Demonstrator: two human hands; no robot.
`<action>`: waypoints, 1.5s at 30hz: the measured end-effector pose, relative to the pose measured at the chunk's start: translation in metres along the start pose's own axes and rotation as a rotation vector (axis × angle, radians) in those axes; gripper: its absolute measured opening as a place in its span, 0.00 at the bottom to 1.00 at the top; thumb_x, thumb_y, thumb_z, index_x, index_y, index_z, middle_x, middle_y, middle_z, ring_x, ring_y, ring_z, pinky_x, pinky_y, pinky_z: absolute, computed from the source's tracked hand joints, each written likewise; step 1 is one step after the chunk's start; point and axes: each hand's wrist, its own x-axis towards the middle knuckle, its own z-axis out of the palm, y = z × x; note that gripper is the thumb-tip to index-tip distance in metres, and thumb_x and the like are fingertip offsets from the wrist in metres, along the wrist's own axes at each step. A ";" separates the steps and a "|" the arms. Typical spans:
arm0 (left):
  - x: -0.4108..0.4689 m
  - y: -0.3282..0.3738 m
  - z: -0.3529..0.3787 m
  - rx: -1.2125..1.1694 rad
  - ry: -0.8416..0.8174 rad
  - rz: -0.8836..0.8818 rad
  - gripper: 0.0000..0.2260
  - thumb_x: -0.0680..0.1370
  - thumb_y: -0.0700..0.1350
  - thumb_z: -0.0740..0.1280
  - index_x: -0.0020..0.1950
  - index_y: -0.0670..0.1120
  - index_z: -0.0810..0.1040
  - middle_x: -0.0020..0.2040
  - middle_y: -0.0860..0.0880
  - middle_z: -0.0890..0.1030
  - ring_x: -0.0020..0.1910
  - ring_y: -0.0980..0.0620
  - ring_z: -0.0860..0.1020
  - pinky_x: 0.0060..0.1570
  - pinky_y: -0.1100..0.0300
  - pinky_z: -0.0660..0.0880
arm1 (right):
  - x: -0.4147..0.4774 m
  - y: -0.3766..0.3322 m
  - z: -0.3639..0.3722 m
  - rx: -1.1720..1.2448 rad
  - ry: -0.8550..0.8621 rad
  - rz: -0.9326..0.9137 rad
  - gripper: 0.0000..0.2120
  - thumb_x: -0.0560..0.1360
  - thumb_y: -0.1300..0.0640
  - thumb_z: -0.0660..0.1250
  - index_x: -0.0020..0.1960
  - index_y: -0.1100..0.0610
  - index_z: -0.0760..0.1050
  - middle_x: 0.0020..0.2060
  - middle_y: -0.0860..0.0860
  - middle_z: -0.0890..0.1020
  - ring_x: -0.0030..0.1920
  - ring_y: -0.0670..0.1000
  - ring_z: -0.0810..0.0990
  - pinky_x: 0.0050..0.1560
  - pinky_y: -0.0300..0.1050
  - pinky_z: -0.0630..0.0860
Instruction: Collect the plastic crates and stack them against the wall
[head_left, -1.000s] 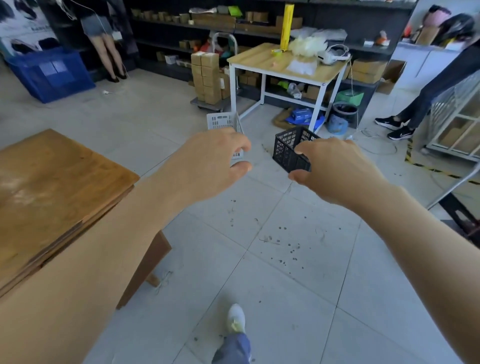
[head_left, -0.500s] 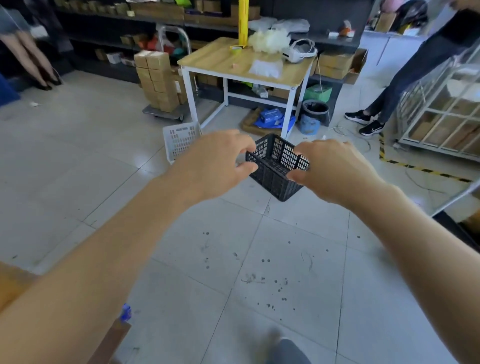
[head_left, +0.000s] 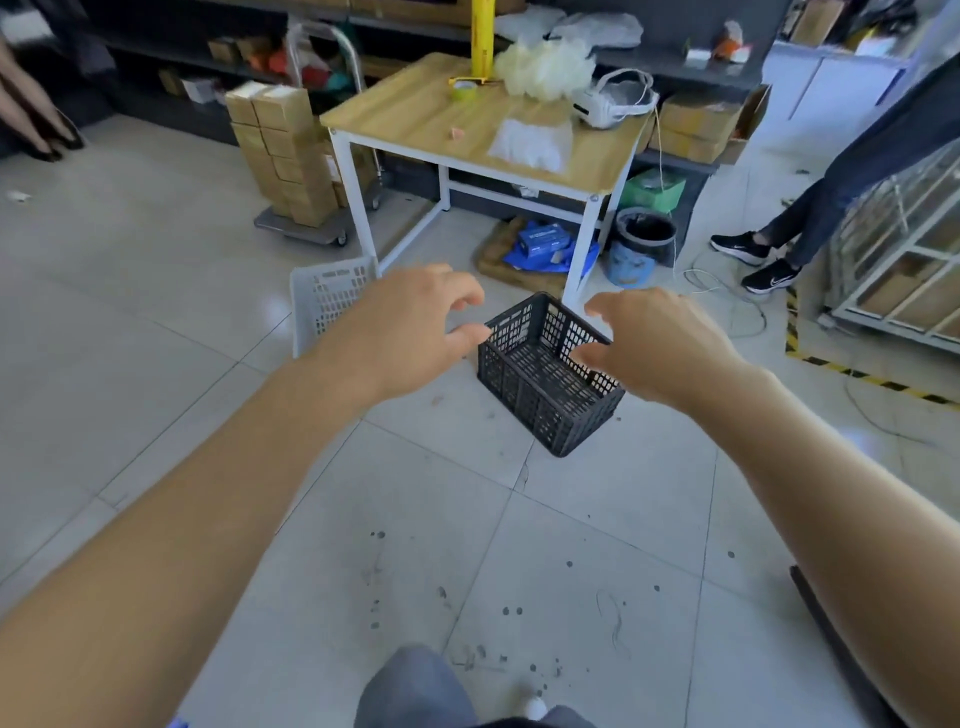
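Note:
A black plastic crate (head_left: 545, 384) stands upright on the tiled floor, open side up, in the middle of the view. My left hand (head_left: 410, 322) hovers at its left rim with fingers spread and empty. On the crate's right side, my right hand (head_left: 654, 348) reaches over the rim, fingers apart, holding nothing. A white plastic crate (head_left: 324, 301) lies on the floor to the left, partly hidden behind my left wrist.
A wooden-topped white-framed table (head_left: 415, 114) stands just beyond the crates, with a bin (head_left: 641, 247) and blue bags beneath. A trolley of cardboard boxes (head_left: 283, 150) is at left. A person's legs (head_left: 779, 234) and a wire rack (head_left: 893, 249) are at right.
I have walked closer, so the table and both crates loom larger. Both hands have opened their fingers on either side of the black crate.

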 end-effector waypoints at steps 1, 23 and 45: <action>0.019 -0.009 0.004 -0.006 -0.014 -0.008 0.16 0.77 0.52 0.64 0.63 0.47 0.75 0.57 0.49 0.78 0.55 0.51 0.75 0.52 0.57 0.70 | 0.019 0.004 0.003 0.004 -0.012 0.011 0.18 0.77 0.46 0.63 0.61 0.57 0.73 0.55 0.55 0.80 0.55 0.58 0.77 0.56 0.52 0.70; 0.485 -0.127 0.186 -0.073 -0.410 0.241 0.15 0.77 0.48 0.65 0.62 0.44 0.76 0.57 0.46 0.79 0.54 0.48 0.76 0.54 0.56 0.72 | 0.352 0.163 0.128 0.336 -0.201 0.648 0.18 0.76 0.49 0.66 0.60 0.60 0.74 0.56 0.58 0.78 0.53 0.59 0.77 0.52 0.53 0.77; 0.718 -0.294 0.476 -0.104 -0.705 -0.141 0.13 0.77 0.48 0.65 0.55 0.41 0.78 0.55 0.44 0.81 0.52 0.46 0.77 0.50 0.57 0.69 | 0.505 0.295 0.384 0.615 -0.342 1.174 0.22 0.76 0.50 0.66 0.66 0.59 0.71 0.59 0.57 0.80 0.56 0.57 0.78 0.49 0.45 0.71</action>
